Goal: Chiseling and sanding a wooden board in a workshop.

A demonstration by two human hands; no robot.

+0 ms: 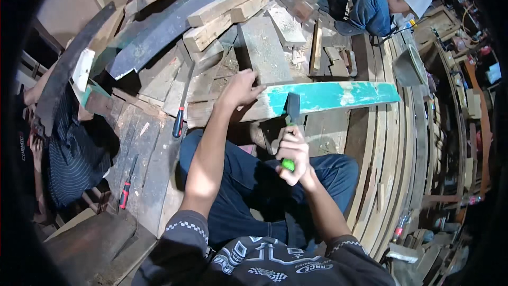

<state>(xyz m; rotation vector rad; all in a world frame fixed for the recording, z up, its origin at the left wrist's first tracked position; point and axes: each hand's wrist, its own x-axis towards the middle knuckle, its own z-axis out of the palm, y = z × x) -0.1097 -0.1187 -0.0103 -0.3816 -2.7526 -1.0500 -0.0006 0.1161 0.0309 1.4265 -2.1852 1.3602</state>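
A long wooden plank with worn turquoise paint lies crosswise over my lap; its left end is bare wood. My left hand bears on that bare end beside the edge of the paint, its fingers curled at the wood. In my right hand is a green-handled scraper, gripped in a closed fist. Its wide dark blade points away from me and overlaps the painted face near the bare part. Whether the blade's edge touches the wood I cannot tell.
Two screwdrivers with red and black handles lie at left. Curved planks and wood blocks are piled ahead. Stacked boards run along the right. One person sits far right; another is at left, behind a dark curved plank.
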